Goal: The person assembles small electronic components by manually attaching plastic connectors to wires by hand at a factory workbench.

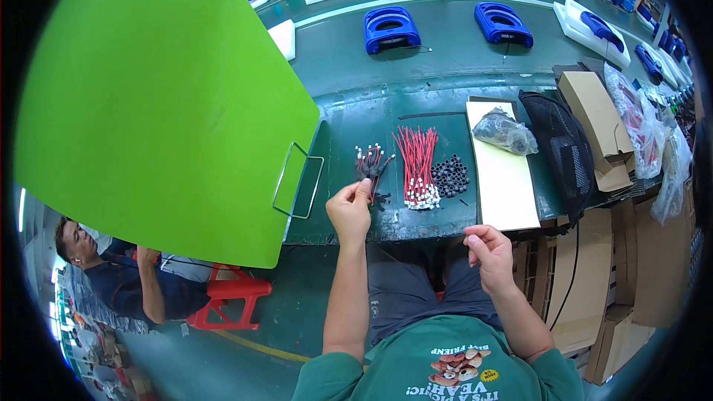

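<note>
My left hand point(349, 212) is closed in a pinch at the front of the green bench, beside a small pile of red wires with black parts and white connectors point(369, 165). Whatever lies between its fingers is too small or hidden to name. My right hand point(492, 256) is in front of the bench edge with fingers curled toward the thumb; I cannot make out anything in it. Between and beyond the hands lies a bundle of red wires point(418, 156), white connectors at its near end. Right of that sits a heap of small black rings point(450, 176).
A large green board point(163, 104) with a metal handle point(297, 180) stands at left. At right are a yellowish sheet point(509, 189), a plastic bag point(505, 132), a black mesh bag point(561, 152) and cardboard boxes point(594, 122). Blue housings point(391, 30) line the conveyor; a person point(148, 282) sits at left.
</note>
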Motion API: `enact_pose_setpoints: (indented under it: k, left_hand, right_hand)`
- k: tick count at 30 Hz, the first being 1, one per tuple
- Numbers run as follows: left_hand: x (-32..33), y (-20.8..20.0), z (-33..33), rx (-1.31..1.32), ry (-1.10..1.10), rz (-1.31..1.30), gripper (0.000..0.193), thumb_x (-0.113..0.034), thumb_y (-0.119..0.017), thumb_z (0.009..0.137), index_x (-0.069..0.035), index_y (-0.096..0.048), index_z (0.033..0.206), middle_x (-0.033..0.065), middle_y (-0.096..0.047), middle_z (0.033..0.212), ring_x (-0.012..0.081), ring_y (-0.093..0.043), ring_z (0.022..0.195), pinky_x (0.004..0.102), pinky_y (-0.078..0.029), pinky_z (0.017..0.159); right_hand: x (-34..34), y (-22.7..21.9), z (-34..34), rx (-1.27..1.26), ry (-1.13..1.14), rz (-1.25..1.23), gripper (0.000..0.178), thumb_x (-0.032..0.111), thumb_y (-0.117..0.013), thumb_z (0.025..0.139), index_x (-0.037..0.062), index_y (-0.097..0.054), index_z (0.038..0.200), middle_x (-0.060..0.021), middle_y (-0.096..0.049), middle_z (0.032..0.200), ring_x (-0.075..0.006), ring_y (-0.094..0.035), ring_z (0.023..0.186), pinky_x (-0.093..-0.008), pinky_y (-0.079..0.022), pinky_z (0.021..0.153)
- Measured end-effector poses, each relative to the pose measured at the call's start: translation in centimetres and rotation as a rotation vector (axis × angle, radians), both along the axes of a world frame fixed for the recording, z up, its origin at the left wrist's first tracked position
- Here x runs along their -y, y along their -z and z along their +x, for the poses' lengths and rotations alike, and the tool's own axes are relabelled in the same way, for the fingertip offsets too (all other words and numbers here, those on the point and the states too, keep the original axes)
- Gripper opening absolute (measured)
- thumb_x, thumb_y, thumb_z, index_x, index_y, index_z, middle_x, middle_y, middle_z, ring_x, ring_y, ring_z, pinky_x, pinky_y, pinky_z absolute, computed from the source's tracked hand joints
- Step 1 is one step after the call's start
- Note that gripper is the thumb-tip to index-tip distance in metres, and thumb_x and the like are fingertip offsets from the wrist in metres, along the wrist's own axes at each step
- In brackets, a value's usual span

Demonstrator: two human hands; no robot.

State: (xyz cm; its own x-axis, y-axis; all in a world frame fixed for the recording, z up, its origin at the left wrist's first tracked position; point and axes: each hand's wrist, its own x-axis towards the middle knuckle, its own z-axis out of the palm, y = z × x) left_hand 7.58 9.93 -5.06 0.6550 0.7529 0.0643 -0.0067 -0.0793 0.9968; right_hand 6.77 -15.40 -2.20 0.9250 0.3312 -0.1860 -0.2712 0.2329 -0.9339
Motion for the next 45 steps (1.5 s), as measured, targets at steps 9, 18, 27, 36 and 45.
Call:
enact_pose_setpoints:
  k: [9, 18, 27, 36, 45]
  left_hand:
    - [0.2, -0.1, 1.1, -0.279, -0.189, 0.711, 0.016, -0.022, -0.067, 0.072, -0.006, -0.066, 0.071, 0.0067, -0.058, 0.064, 0.0243, -0.057, 0.058, 0.0353, -0.043, 0.053]
    - [1.8, 0.1, -0.8, -0.189, -0.132, 0.733, 0.012, -0.016, -0.065, 0.073, -0.004, -0.065, 0.077, 0.007, -0.058, 0.069, 0.0223, -0.057, 0.061, 0.0326, -0.044, 0.054]
    - [5.1, -1.2, 0.3, -0.064, 0.179, 0.575, 0.015, -0.014, -0.068, 0.072, 0.0, -0.065, 0.078, 0.0074, -0.057, 0.065, 0.0149, -0.053, 0.052, 0.0264, -0.041, 0.049]
    - [4.8, -1.8, 1.8, -0.28, 0.21, 0.724, 0.014, -0.017, -0.061, 0.074, -0.004, -0.065, 0.074, 0.0121, -0.059, 0.071, 0.0309, -0.057, 0.067, 0.04, -0.044, 0.059]
    - [10.9, -4.8, -3.6, 0.044, 0.524, 0.359, 0.006, -0.005, -0.063, 0.074, 0.0, -0.062, 0.071, 0.0052, -0.054, 0.06, 0.0085, -0.05, 0.044, 0.0213, -0.037, 0.041]
  right_hand:
    - [0.1, 0.6, -0.1, -0.067, -0.014, 0.019, 0.014, 0.007, -0.058, 0.082, 0.0001, -0.059, 0.095, 0.0002, -0.056, 0.071, -0.0033, -0.046, 0.054, -0.0157, -0.037, 0.048]
    - [0.4, 1.3, -0.4, -0.094, -0.016, 0.015, 0.014, 0.007, -0.057, 0.082, 0.001, -0.059, 0.095, -0.0005, -0.058, 0.072, -0.0033, -0.046, 0.054, -0.0155, -0.037, 0.048]
    - [-0.2, 1.5, -1.4, -0.103, -0.092, -0.005, 0.012, 0.009, -0.058, 0.083, 0.0012, -0.06, 0.092, -0.001, -0.058, 0.072, -0.0032, -0.047, 0.053, -0.0156, -0.038, 0.048]
    - [-0.1, 1.6, -1.7, -0.115, -0.096, 0.015, 0.013, 0.011, -0.058, 0.082, 0.0006, -0.06, 0.09, -0.0028, -0.058, 0.071, -0.004, -0.047, 0.052, -0.0158, -0.039, 0.048]
    - [-0.3, -1.1, 1.4, -0.071, 0.068, 0.154, 0.029, 0.011, -0.051, 0.088, -0.004, -0.052, 0.112, -0.0108, -0.063, 0.088, -0.0049, -0.047, 0.048, -0.0163, -0.041, 0.047]
